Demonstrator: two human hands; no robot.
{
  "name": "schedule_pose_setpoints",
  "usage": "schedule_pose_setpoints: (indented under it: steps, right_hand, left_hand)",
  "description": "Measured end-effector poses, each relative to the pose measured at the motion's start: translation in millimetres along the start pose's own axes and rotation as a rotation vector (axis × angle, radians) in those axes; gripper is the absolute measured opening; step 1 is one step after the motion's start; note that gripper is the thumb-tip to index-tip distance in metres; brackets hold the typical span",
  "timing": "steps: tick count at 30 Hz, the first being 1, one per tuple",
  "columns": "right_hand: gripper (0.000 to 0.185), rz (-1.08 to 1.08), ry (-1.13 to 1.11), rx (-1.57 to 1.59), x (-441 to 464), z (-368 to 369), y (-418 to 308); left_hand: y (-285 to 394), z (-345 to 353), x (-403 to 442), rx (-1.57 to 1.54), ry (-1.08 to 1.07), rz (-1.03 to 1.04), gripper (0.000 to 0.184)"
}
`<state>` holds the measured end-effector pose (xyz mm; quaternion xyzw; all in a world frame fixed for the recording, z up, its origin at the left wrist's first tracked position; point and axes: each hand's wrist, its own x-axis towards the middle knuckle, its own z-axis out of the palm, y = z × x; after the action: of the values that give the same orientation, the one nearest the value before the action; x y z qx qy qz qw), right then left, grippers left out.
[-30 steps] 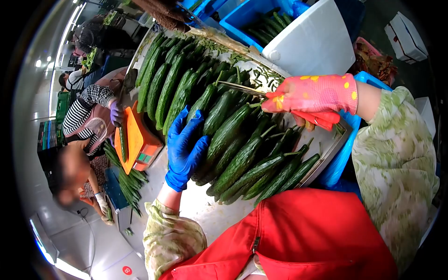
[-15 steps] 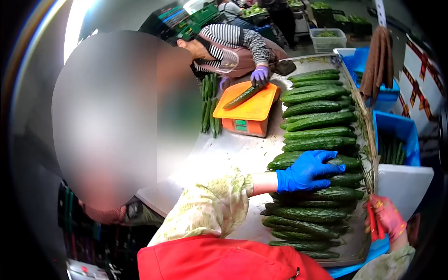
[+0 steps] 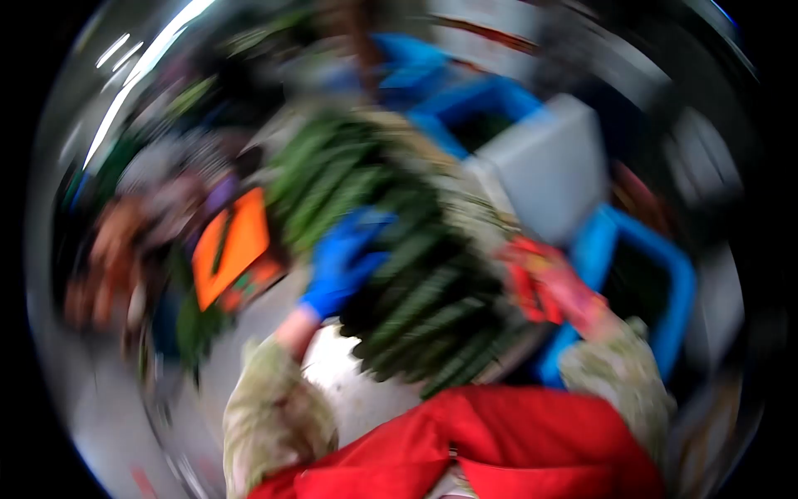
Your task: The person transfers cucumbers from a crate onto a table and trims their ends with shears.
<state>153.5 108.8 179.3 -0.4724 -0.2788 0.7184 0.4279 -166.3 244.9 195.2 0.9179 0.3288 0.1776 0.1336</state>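
Observation:
Blurred by motion, a long row of dark green cucumbers [image 3: 432, 308] lies side by side on a metal table. My left hand [image 3: 345, 262], in a blue glove, rests on the left part of the row with its fingers spread. At the right end of the row my right hand [image 3: 561, 287], in a pinkish-red glove, is closed around red-handled shears [image 3: 525, 291]. Their two handles point down out of the fist; the blades cannot be made out.
An orange scale [image 3: 233, 249] with a cucumber on it stands to the left, near a co-worker's purple-gloved hand [image 3: 222, 193]. Blue crates [image 3: 677, 279] and a white foam box [image 3: 544, 162] border the table's right side. More cucumbers [image 3: 195, 308] lie beyond the scale.
My view has swung to the right, so the table and scale appear further left and tilted. My left hand stays spread on the cucumbers; my right still grips the shears.

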Motion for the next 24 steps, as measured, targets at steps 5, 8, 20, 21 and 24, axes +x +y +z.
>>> schedule_pose_setpoints:
  steps: [5, 8, 20, 21, 24]
  right_hand:
    - [0.033, -0.120, 0.416, 0.162, -156, -5, 71]
    - [0.032, -0.201, 0.739, 0.247, -245, -43, 105]
    - [0.037, -0.868, 1.513, 0.734, -652, -200, 459]
    - [0.038, -0.866, 1.578, 0.798, -672, -202, 478]
    - [0.038, -0.858, 1.628, 0.909, -715, -212, 509]
  left_hand:
    - [-10, -4, -10, -0.306, 0.080, 0.038, 0.053]
    - [58, -33, -10, -0.413, 0.239, 0.093, 0.048]
    - [420, 167, -20, -0.828, -0.466, 0.391, 0.051]
    - [449, 197, -8, -0.803, -0.504, 0.464, 0.049]
    - [515, 320, 29, -0.684, -0.492, 0.672, 0.048]
